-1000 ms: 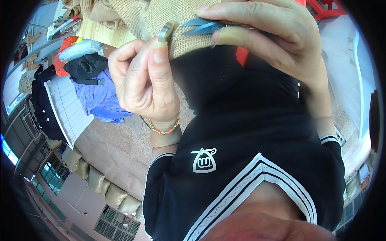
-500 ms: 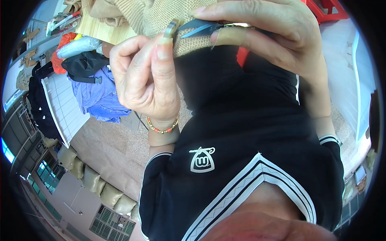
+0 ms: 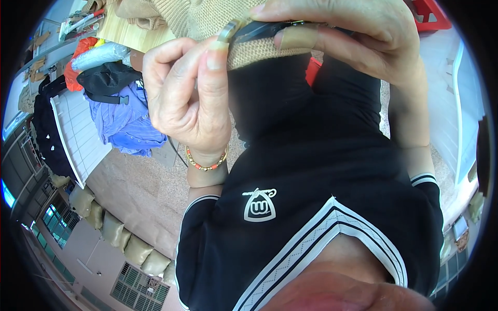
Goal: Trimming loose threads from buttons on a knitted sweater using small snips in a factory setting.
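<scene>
Beige knitted fabric [image 3: 270, 54] lies at the top middle, in front of my black shirt. My left hand [image 3: 189, 96] is closed in a pinch at its left edge. A small shiny curved band [image 3: 227, 32] shows at those fingertips; what else they grip is hidden. My right hand [image 3: 373, 44] holds small dark-bladed snips [image 3: 259, 30] over the knit, blades pointing toward my left fingertips and looking closed together. A strip of tan tape [image 3: 298, 37] wraps one right finger. Part of the snips is hidden by my right fingers.
More beige knitwear [image 3: 137, 13] lies on a light wooden surface [image 3: 122, 36] at upper left. Beside it are a black bag [image 3: 109, 83] and blue-violet clothing [image 3: 124, 122]. A red plastic crate [image 3: 433, 18] stands at upper right. Stuffed sacks [image 3: 140, 251] line the wall.
The snips' blades were spread apart and now look closed, tucked nearer the knit. My right hand has shifted slightly; my left hand keeps its pinch.
</scene>
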The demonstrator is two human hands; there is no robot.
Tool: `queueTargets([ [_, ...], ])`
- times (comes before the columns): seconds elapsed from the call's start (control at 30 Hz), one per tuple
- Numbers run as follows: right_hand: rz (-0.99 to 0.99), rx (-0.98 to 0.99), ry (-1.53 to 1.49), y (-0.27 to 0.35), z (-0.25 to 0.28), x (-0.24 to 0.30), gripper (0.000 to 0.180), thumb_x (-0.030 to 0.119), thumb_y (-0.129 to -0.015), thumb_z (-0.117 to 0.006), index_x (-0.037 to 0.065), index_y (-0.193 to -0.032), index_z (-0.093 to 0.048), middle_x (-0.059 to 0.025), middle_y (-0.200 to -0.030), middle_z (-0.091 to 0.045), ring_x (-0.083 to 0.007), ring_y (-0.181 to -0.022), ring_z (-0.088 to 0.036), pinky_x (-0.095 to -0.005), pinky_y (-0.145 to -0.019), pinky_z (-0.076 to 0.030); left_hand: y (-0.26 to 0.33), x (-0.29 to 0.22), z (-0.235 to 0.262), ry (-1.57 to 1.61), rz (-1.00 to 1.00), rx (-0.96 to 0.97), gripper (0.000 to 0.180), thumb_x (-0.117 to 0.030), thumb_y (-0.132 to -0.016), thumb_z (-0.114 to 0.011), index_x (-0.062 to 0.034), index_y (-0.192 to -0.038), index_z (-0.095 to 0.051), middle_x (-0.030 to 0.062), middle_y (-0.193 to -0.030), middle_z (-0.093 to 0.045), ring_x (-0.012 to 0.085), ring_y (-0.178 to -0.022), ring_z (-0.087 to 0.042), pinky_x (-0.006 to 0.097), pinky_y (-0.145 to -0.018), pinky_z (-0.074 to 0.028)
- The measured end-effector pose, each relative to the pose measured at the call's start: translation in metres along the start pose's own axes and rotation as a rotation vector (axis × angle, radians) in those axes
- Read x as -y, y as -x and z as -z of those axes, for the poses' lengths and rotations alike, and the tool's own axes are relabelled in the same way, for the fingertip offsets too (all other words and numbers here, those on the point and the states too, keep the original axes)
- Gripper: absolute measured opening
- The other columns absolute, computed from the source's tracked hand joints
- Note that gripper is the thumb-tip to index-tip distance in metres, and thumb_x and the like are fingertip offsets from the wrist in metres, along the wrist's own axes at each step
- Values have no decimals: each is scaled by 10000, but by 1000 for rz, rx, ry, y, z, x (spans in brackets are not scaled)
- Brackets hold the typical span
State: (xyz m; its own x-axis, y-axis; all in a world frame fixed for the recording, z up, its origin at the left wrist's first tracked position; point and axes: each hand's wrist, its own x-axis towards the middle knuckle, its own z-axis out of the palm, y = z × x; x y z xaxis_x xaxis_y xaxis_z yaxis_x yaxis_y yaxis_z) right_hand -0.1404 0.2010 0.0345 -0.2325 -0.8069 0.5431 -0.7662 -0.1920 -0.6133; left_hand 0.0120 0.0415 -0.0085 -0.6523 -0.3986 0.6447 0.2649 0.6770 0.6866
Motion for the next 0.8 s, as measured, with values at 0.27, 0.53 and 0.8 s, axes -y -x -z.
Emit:
queueTargets([
  [0.27,-204,90,-44,-9,14,16,200,47,-745,-758,-15,-926,-697,-92,-769,-599,-177,-620,-595,-258,-516,-446,-1,0,-1,-1,-20,2,131,-33,-887,-624,88,-878,-673,116,-886,-585,117,-710,-530,216,-591,-420],
  [0.53,-105,-271,-209,32,2,-22,301,-24,-710,-759,-56,-1002,-694,-78,-841,-666,-121,-732,-593,-228,-650,-452,7,10,17,-191,-23,-145,104,-63,-876,-661,25,-903,-709,67,-856,-576,101,-708,-514,206,-605,-399],
  [0.8,-431,-229,-274,49,-2,-12,352,-20,-693,-779,-24,-1036,-702,-68,-854,-662,-115,-753,-593,-221,-669,-450,15,24,15,-113,174,-61,266,-21,-843,-688,-6,-1106,-649,76,-1061,-525,81,-767,-524,216,-694,-439],
])
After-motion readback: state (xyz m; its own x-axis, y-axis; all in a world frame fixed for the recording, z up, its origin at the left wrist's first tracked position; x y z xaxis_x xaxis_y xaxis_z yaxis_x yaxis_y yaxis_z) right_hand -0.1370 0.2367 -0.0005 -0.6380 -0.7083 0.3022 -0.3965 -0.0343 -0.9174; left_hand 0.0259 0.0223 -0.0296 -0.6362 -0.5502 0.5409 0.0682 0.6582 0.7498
